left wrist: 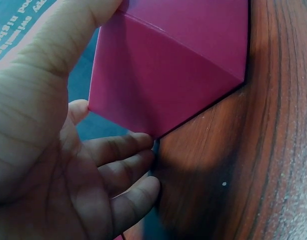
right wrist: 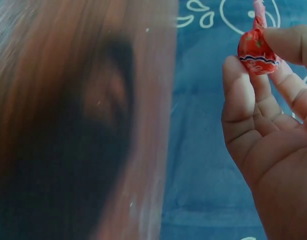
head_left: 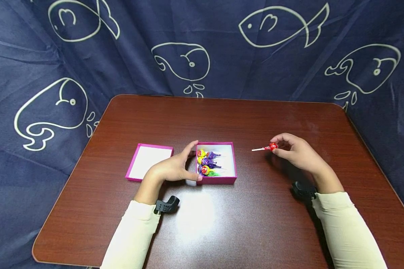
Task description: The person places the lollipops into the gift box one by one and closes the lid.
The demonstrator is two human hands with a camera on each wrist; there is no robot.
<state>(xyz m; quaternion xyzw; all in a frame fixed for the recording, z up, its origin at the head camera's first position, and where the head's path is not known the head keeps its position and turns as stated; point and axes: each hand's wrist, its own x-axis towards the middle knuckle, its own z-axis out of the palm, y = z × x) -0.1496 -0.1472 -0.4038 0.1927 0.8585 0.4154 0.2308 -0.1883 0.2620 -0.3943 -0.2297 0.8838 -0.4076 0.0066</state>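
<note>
A pink box point(head_left: 229, 160) with a white inside stands on the table, and several wrapped lollipops point(head_left: 208, 162) lie along its left half, sticks toward the right. My left hand point(head_left: 173, 167) grips the box at its left end, thumb on the near side and a finger at the far corner. In the left wrist view, the other fingers point(left wrist: 126, 147) are bent beside the box's lower edge. Right of the box, my right hand point(head_left: 299, 152) pinches a red-wrapped lollipop point(head_left: 273, 146) by its head above the table. Its white stick points left, toward the box.
A matching pink lid point(head_left: 148, 160), white inside facing up, lies left of the box behind the left hand. The brown wooden table point(head_left: 256, 224) has rounded corners. A dark blue cloth point(head_left: 222, 67) with white fish and whale drawings hangs behind it.
</note>
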